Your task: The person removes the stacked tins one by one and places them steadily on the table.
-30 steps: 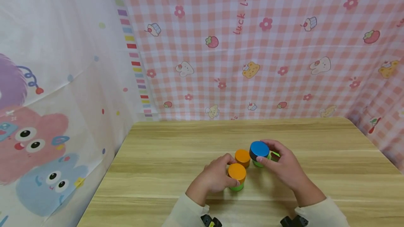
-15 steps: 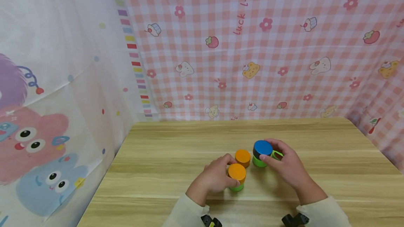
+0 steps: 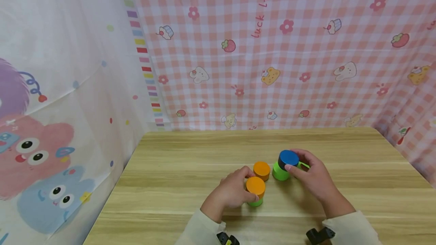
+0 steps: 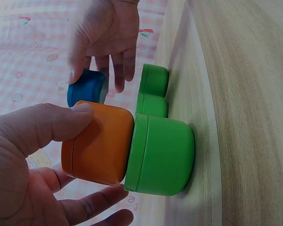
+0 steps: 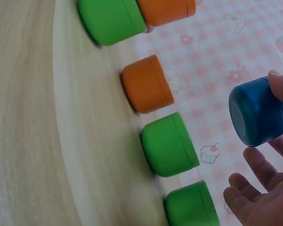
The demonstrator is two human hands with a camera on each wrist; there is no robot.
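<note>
Blue cup (image 3: 288,158) is pinched in your right hand (image 3: 311,179), just above the green cup (image 3: 280,172) on the table (image 3: 190,154); lift it straight and clear before moving sideways. Your left hand (image 3: 231,192) grips the orange cup (image 3: 256,186) stacked on another green one. Half a second ago, blue sat lower, capping the green.

Three green cups (image 5: 170,145), two orange (image 5: 146,84), one blue (image 5: 258,112) (lifted).
</note>
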